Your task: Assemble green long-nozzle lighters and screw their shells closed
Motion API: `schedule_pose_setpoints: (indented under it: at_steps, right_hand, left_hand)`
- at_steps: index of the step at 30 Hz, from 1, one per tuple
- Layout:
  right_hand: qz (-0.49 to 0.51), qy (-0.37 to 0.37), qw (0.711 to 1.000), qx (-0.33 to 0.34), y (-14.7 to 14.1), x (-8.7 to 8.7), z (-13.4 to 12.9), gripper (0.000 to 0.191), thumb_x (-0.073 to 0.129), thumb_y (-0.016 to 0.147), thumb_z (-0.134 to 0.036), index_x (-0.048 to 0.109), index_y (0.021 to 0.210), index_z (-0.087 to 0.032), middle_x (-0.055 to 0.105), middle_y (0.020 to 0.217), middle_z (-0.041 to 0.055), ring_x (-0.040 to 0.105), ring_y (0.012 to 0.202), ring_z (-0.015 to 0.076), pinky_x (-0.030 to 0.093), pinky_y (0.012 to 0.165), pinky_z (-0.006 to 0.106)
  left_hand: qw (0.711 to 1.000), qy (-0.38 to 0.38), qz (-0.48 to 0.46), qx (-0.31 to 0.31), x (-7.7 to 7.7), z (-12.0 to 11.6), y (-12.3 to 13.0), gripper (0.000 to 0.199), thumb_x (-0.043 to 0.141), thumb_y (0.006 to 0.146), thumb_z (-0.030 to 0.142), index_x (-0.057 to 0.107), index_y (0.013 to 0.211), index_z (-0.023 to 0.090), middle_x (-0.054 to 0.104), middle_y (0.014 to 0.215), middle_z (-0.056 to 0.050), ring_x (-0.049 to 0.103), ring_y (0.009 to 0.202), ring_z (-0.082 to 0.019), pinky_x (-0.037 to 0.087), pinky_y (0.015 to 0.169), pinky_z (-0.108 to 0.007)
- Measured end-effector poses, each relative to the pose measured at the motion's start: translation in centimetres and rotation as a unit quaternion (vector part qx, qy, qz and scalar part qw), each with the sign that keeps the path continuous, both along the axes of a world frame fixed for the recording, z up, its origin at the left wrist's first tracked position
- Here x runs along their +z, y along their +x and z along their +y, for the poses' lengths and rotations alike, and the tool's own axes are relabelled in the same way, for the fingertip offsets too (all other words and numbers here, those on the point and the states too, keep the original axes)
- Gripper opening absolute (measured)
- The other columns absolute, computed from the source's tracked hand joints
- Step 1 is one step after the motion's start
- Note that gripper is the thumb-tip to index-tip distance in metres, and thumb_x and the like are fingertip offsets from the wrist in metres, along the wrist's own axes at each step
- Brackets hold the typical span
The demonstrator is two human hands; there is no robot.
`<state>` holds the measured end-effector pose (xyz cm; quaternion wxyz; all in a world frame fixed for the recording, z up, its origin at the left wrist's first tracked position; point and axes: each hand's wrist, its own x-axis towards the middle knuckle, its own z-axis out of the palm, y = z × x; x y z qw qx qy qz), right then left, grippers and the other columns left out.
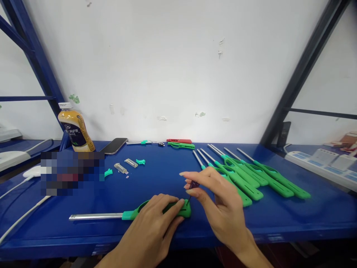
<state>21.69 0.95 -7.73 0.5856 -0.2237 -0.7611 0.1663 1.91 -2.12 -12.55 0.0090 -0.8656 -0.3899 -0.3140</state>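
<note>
A green long-necked gas lighter (128,215) lies near the table's front edge, its metal tube pointing left. My left hand (156,223) is closed over its handle and presses it against the table, covering much of the body. Between the thumb and fingers of my right hand (223,203) is a small screwdriver (194,184) with a dark handle. Its thin shaft slants down to the right end of the lighter; the very tip is hard to make out. Just beyond my right hand lie several similar green lighters (279,184) in a fanned row, tubes pointing away.
Clear plastic fuel tanks (120,168) and teal trigger pieces (140,162) lie left of centre. Red and green casing halves (181,146) and a metal tube (136,143) are by the wall. A phone (115,146), drink bottle (75,128), white cable (25,219) and power strip (320,167) flank them.
</note>
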Motion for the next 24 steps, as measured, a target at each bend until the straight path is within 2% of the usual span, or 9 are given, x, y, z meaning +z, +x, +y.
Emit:
schedule_pose_setpoints:
  at_steps: [3, 7, 11, 15, 19, 21, 24]
  right_hand:
    - [0.009, 0.001, 1.0, -0.013, -0.1, -0.1, 0.1, 0.036, 0.066, 0.102, -0.012, 0.076, 0.129, -0.034, 0.069, 0.092, -0.0006, 0.068, 0.082, 0.0141, 0.058, 0.075, 0.026]
    - [0.033, 0.03, 0.998, -0.036, 0.6, 0.0, 0.0, 0.041, 0.068, 0.1, -0.007, 0.075, 0.131, -0.033, 0.072, 0.099, 0.0009, 0.07, 0.088, 0.016, 0.059, 0.078, 0.03]
    - [0.121, 0.087, 0.985, -0.083, 2.3, 0.8, -0.7, 0.043, 0.068, 0.098, -0.004, 0.075, 0.131, -0.031, 0.072, 0.101, 0.0018, 0.069, 0.087, 0.0183, 0.058, 0.072, 0.034]
    - [0.184, 0.128, 0.967, -0.12, 3.6, 2.2, -1.8, 0.036, 0.067, 0.101, -0.01, 0.076, 0.129, -0.03, 0.072, 0.097, 0.0014, 0.068, 0.081, 0.018, 0.055, 0.062, 0.032]
    - [0.19, 0.139, 0.959, -0.16, 4.2, 3.1, -2.9, 0.018, 0.071, 0.102, -0.021, 0.078, 0.117, -0.027, 0.072, 0.091, 0.0023, 0.067, 0.078, 0.0197, 0.052, 0.057, 0.033]
    - [0.196, 0.143, 0.953, -0.183, 4.5, 3.1, -3.3, 0.009, 0.073, 0.101, -0.028, 0.079, 0.105, -0.024, 0.071, 0.087, 0.0037, 0.066, 0.076, 0.0211, 0.05, 0.056, 0.035]
    - [0.206, 0.144, 0.944, -0.212, 5.0, 2.7, -3.6, 0.01, 0.075, 0.099, -0.034, 0.078, 0.098, -0.025, 0.07, 0.084, 0.004, 0.067, 0.076, 0.0228, 0.049, 0.057, 0.037]
  left_hand:
    - [1.0, 0.001, -0.001, -0.002, 0.0, 0.0, 0.0, 0.028, 0.052, 0.107, 0.014, 0.062, 0.132, 0.025, 0.07, 0.119, -0.008, 0.069, 0.103, -0.028, 0.061, 0.088, -0.045]
    - [0.999, 0.025, 0.024, 0.004, -0.1, 0.1, -0.1, 0.032, 0.05, 0.106, 0.012, 0.06, 0.135, 0.023, 0.071, 0.116, -0.01, 0.07, 0.098, -0.029, 0.063, 0.083, -0.046]
    - [0.994, 0.085, 0.061, -0.012, -0.1, -0.1, 0.2, 0.034, 0.044, 0.106, 0.009, 0.058, 0.136, 0.018, 0.074, 0.112, -0.013, 0.072, 0.091, -0.029, 0.063, 0.076, -0.044]
    - [0.984, 0.139, 0.089, -0.06, 0.4, -0.6, 2.1, 0.029, 0.04, 0.111, 0.013, 0.06, 0.131, 0.015, 0.076, 0.106, -0.011, 0.074, 0.089, -0.024, 0.063, 0.078, -0.036]
    - [0.966, 0.185, 0.133, -0.12, 1.2, -0.8, 5.1, 0.022, 0.046, 0.11, 0.011, 0.065, 0.121, 0.016, 0.076, 0.094, -0.005, 0.073, 0.079, -0.02, 0.059, 0.076, -0.032]
    - [0.958, 0.191, 0.153, -0.15, 1.5, -0.6, 6.3, 0.021, 0.049, 0.109, 0.01, 0.065, 0.121, 0.016, 0.076, 0.095, -0.004, 0.073, 0.083, -0.019, 0.057, 0.081, -0.032]
    - [0.948, 0.185, 0.189, -0.174, 2.0, 0.2, 7.1, 0.018, 0.051, 0.112, 0.018, 0.066, 0.121, 0.015, 0.077, 0.102, -0.007, 0.074, 0.094, -0.021, 0.055, 0.085, -0.034]
